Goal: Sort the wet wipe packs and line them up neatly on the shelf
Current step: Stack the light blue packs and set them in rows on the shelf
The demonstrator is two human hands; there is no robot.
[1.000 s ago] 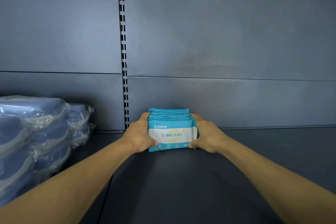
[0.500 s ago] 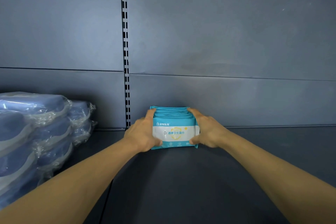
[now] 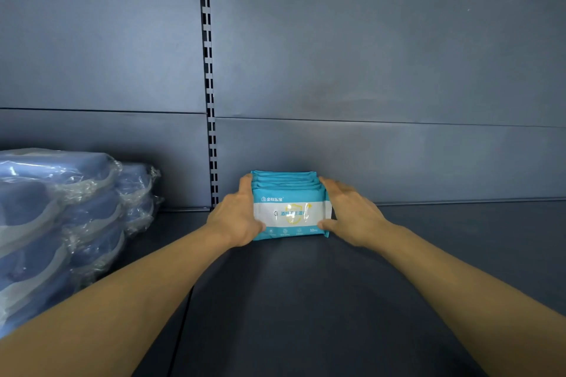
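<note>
A row of several teal-and-white wet wipe packs [image 3: 291, 215] stands upright on the dark shelf board [image 3: 306, 300], close to the back panel. My left hand [image 3: 235, 217] lies flat against the row's left side, its thumb on the front pack's face. My right hand [image 3: 352, 214] presses the right side with straight fingers, thumb at the front pack's lower corner. The row is squeezed between both palms. The packs behind the front one show only their top edges.
Stacked blue bundles in clear plastic wrap [image 3: 61, 208] fill the shelf's left end, a hand's width from the packs. A slotted upright [image 3: 209, 86] runs down the grey back panel [image 3: 382, 70] just left of the row.
The row of packs has slid a little farther back toward the panel between my hands. My fingers have straightened along its sides.
</note>
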